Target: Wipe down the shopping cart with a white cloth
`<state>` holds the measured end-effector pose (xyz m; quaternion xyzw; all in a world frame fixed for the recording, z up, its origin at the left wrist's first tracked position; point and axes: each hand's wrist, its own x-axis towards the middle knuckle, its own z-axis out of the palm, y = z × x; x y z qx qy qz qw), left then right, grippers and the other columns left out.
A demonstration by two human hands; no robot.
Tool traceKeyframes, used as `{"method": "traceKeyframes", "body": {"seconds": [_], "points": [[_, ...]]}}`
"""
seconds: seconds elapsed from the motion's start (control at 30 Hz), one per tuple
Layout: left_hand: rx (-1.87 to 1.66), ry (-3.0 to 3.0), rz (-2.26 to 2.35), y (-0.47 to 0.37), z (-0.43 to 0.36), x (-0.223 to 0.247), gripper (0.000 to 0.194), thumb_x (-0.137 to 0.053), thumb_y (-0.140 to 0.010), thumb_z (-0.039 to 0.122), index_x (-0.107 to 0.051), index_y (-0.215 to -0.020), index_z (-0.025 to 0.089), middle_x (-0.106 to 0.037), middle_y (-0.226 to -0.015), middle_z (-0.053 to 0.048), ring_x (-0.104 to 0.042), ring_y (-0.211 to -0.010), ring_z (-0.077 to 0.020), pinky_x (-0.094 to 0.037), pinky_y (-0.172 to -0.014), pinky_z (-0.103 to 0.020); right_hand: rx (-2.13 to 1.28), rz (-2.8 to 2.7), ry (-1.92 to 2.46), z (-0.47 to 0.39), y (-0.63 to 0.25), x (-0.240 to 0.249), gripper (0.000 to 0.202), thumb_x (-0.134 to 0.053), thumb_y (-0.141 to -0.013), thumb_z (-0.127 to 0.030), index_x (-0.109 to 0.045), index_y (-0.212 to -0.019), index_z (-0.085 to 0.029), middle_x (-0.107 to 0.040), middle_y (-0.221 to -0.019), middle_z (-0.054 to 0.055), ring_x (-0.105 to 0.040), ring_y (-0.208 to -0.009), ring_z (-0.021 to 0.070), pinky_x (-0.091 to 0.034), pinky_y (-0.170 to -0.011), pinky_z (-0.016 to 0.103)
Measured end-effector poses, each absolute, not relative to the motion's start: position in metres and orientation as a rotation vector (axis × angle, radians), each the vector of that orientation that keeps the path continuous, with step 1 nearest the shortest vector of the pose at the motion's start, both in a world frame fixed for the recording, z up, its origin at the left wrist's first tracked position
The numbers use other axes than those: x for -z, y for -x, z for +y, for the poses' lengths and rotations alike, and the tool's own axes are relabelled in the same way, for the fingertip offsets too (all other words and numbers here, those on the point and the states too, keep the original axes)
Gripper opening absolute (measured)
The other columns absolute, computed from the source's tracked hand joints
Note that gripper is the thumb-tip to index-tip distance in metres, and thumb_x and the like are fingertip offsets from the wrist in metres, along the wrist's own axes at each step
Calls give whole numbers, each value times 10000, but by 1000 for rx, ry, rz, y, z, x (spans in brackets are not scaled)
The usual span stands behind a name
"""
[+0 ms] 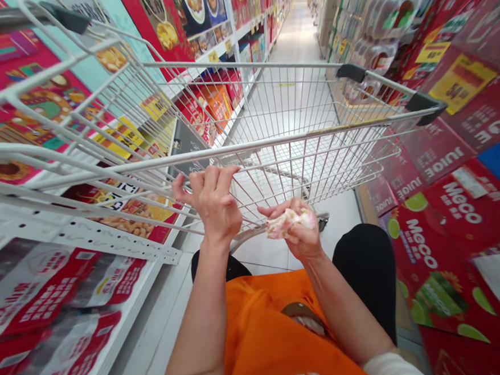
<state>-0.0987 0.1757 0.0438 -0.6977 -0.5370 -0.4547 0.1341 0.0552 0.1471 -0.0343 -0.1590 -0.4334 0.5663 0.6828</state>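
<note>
A wire shopping cart [279, 135] stands across in front of me, its long side rail and mesh turned toward my body. My left hand [214, 202] is at that side, its fingers bent against the wires just below the rail. How far the fingertips hook through the wires is partly hidden. Lower and to the right, my right hand [304, 237] is closed around a crumpled, white and pink cloth [288, 223]. This hand is close to the cart's lower wires; whether it touches them I cannot tell.
Shelves with boxed snacks [171, 22] and price tags line the left side. Wrapped packs of bottles [41, 293] lie on a low shelf at lower left. Red drink cartons [438, 252] are stacked close on my right. A pale tiled aisle [292, 36] runs ahead.
</note>
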Motion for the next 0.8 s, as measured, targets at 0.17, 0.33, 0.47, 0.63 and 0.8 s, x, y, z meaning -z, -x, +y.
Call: {"method": "traceKeyframes", "body": {"seconds": [0.17, 0.33, 0.47, 0.63, 0.8], "points": [[1233, 1987, -1581, 99, 175, -44, 988, 134, -913, 742, -723, -1111, 293, -672, -945, -61, -547, -994, -280, -129, -1155, -598, -1442, -636, 408, 139, -51, 23, 381, -746, -622, -141, -398, -737, -246, -781, -1116, 29, -775, -1023, 255, -653, -888, 461], [1031, 2135, -1598, 105, 168, -50, 894, -313, -787, 955, -666, -1239, 270, -676, -1115, -105, -533, -1114, -345, -161, -1163, -596, -1416, -446, 520, 140, -48, 10, 369, -684, -587, -61, -462, -810, -255, -707, -1318, -13, -708, -1185, 214, -663, -869, 368], [936, 2192, -1622, 110, 165, -50, 834, -583, -756, 868, -608, -1342, 275, -659, -1224, -117, -524, -1180, -367, -173, -1178, -594, -1437, -543, 496, 138, -40, 2, 380, -751, -658, -138, -475, -884, -271, -617, -1468, 5, -683, -1240, 200, -656, -814, 283], [934, 2170, -1602, 112, 167, -48, 753, -633, -793, 789, -618, -1340, 272, -667, -1203, -114, -535, -1171, -366, -153, -1182, -617, -1512, -744, 406, 134, -37, 5, 512, -840, -645, -266, -503, -1028, -303, -512, -1569, 37, -597, -1374, 239, -659, -918, 352], [938, 2172, -1577, 113, 167, -47, 762, -654, -785, 778, -607, -1356, 277, -668, -1200, -108, -532, -1176, -356, -161, -1189, -606, -1474, -923, 424, 139, -48, 21, 483, -800, -722, -383, -491, -1086, -308, -611, -1402, 67, -688, -1196, 229, -680, -822, 369]]}}
